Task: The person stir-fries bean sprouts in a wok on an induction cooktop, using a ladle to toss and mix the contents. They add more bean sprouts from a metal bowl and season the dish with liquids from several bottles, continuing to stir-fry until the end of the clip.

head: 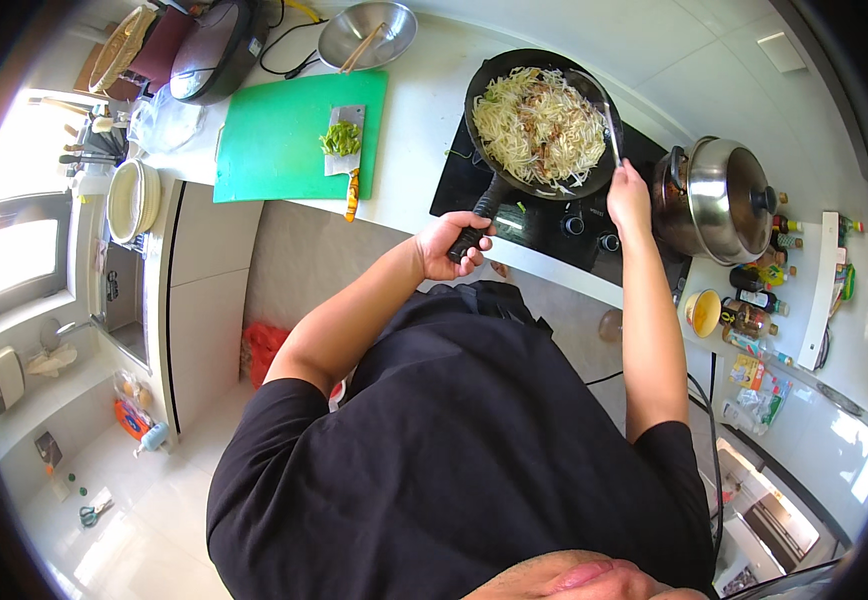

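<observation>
My left hand [455,245] grips the black ribbed handle [488,202] of a dark wok [482,142] on the black cooktop [449,184]. The wok holds a heap of pale shredded food [535,124] with brown patches among the strands. In my right hand [629,199] is the metal handle of a cooking utensil [614,131], whose head rests at the wok's right side. Whether that head is a spatula or a ladle I cannot tell. Left of the cooktop, a cleaver [344,121] lies on a green cutting board [276,142], with chopped green vegetable [341,139] on its blade.
A lidded steel pot [719,199] stands close to my right hand. Beyond it are several bottles [760,300] and a yellow bowl [702,313]. A steel bowl with chopsticks [396,34] sits behind the board. The cleaver's handle [353,195] reaches past the counter's front edge.
</observation>
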`<state>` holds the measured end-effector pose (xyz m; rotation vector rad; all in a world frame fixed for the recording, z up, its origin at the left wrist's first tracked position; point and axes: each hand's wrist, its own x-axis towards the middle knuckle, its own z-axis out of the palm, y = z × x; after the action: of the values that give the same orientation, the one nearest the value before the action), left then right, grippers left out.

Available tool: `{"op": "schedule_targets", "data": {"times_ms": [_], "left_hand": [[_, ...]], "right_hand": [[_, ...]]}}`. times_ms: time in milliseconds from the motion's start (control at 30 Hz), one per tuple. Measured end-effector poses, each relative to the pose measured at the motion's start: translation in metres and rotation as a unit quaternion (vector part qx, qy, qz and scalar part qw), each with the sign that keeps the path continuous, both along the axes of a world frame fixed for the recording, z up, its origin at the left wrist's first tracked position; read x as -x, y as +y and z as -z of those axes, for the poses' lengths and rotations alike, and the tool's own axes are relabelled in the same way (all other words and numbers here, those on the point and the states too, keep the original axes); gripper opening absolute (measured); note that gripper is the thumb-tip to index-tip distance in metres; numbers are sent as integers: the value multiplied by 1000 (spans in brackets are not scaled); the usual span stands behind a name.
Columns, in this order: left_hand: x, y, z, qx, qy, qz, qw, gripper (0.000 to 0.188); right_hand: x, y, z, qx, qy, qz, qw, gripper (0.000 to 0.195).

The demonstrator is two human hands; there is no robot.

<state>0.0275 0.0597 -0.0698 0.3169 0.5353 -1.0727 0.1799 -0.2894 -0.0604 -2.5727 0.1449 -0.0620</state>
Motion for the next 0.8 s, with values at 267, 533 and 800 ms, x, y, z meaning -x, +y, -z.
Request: {"op": "schedule_targets", "data": {"times_ms": [267,533,800], "left_hand": [[-3,4,-2,6,18,5,1000,16],[-4,1,1,-45,10,-3,999,15],[-12,3,12,3,11,9,1000,13]], "right_hand": [[32,24,-42,17,44,-154,987,40],[119,-30,-118,87,41,-142,985,42],[121,13,-109,167,75,-129,975,36]]}}
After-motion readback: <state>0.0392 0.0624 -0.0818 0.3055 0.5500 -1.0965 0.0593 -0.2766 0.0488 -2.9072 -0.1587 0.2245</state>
